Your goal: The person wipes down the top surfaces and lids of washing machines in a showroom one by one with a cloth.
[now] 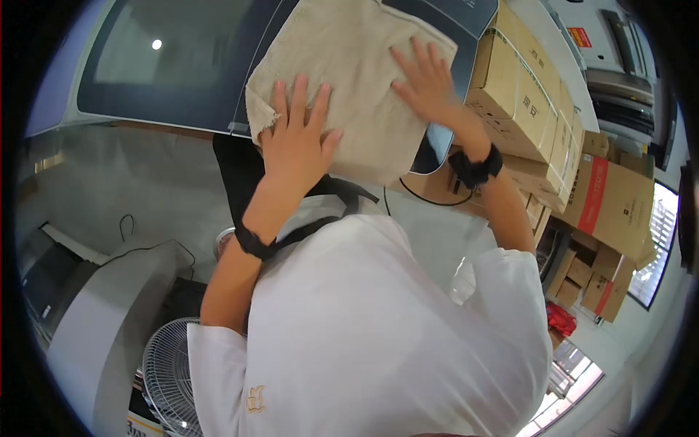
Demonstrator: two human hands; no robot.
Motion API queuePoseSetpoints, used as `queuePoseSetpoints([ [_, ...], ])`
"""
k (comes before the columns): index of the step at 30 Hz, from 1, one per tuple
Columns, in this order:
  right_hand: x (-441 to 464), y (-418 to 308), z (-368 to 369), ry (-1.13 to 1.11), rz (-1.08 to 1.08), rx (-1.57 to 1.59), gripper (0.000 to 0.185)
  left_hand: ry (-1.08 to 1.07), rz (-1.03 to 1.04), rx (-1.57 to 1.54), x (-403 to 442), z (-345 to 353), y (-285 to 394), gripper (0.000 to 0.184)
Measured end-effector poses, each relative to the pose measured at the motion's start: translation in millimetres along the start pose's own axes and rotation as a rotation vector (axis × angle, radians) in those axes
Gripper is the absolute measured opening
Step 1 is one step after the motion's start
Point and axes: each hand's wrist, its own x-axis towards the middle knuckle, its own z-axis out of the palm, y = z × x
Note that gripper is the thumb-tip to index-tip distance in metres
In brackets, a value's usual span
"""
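A beige cloth point(357, 95) lies spread over the right part of a large machine with a dark, glossy top point(175, 65). Its lower edge hangs past the machine's near edge. My left hand point(297, 142) rests flat on the cloth's left side, fingers spread and pointing away from me. On the cloth's right side lies my right hand point(429, 84), fingers also apart and slightly blurred. Both wrists wear black bands. Whatever is under the cloth is hidden.
Taped cardboard boxes point(520, 95) are stacked close by my right arm, with a red-striped carton point(608, 197) farther right. A black cable point(437, 200) hangs below the machine's edge. At lower left stand a wire-caged fan point(171, 371) and a grey-white machine point(116, 313).
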Motion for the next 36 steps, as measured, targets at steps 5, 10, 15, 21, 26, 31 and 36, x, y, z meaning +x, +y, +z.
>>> queuePoseSetpoints([
  [5, 81, 20, 4, 0.007, 0.231, 0.007, 0.077, 0.046, -0.015, 0.123, 54, 17, -16, 0.072],
  [10, 118, -5, 17, 0.030, 0.108, 0.030, 0.083, 0.129, 0.049, 0.152, 83, 35, -19, 0.071],
  [15, 48, -33, 10, 0.097, -0.149, 0.076, 0.079, 0.043, 0.104, 0.148, 36, 6, -16, 0.068],
  [21, 80, 16, 9, 0.083, -0.097, -0.004, 0.079, -0.094, 0.182, 0.165, 41, -2, -51, 0.069],
  [26, 162, -13, -22, -0.132, 0.208, 0.077, 0.086, -0.042, 0.079, 0.318, 107, 15, -72, 0.071],
  [31, 148, -25, 33, 0.097, -0.064, -0.128, 0.086, -0.021, 0.062, 0.152, 81, 7, -67, 0.070],
  [36, 96, -29, -3, 0.015, -0.310, 0.079, 0.069, -0.006, 0.114, 0.144, 22, -7, -84, 0.069],
])
